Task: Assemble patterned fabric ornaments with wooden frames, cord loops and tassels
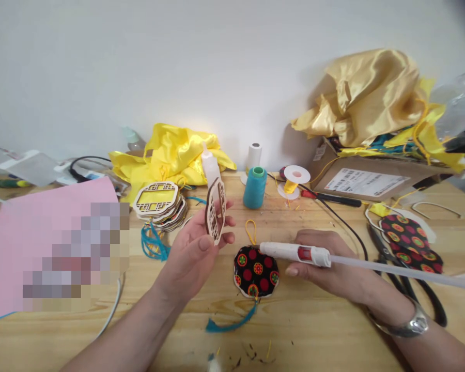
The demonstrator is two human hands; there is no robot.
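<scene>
My left hand point(194, 253) grips a thin wooden lattice frame point(216, 212), tilted up on edge between thumb and fingers. In my right hand point(325, 263) is a white hot glue gun point(290, 252), with a long translucent glue stick point(395, 272) running out of its back. The gun's tip is over the upper edge of a black patterned fabric ornament point(257, 271) lying flat on the table; whether it touches cannot be made out. The ornament has a yellow cord loop point(251, 231) on top and a teal tassel point(234, 324) below.
Stacked lattice frames point(157, 202) lie at left near yellow satin cloth point(178, 150). A teal thread cone point(254, 188) and a yellow cord spool point(291, 183) stand behind. Scissors point(406, 279) and patterned fabric pieces point(406, 240) lie right, before a cardboard box point(352, 178). A pink sheet point(42, 232) lies left.
</scene>
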